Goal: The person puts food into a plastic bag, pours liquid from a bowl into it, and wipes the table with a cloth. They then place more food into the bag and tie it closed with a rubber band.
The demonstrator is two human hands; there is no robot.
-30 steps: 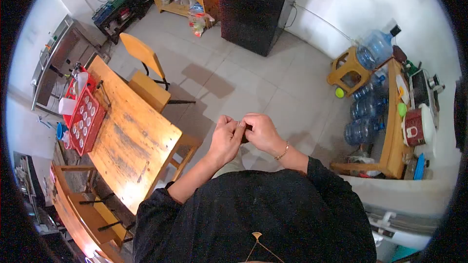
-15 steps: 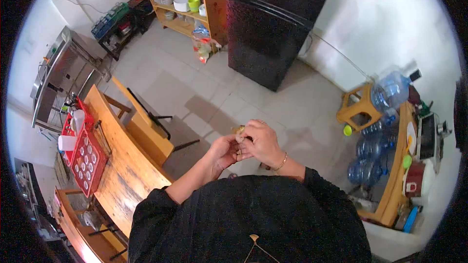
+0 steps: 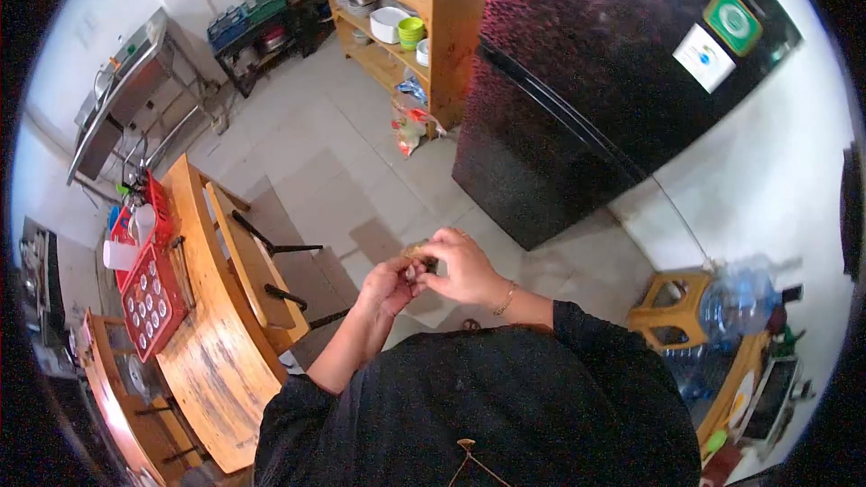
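Bent fingers of the right hand [image 3: 465, 274] pinch a small brownish thing [image 3: 417, 251] (too blurred to identify) before the torso [image 3: 478, 388]; the left hand [image 3: 388, 287] curls beside it, its grip unclear; a wooden table [image 3: 216, 379] stands left, a black refrigerator [image 3: 577, 99] ahead.

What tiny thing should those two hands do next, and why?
Maybe the bare left hand should steady the small yellowish-brown object against the bare right hand: they meet at it, and grey tiled floor shows beyond, so a slip might drop it there.
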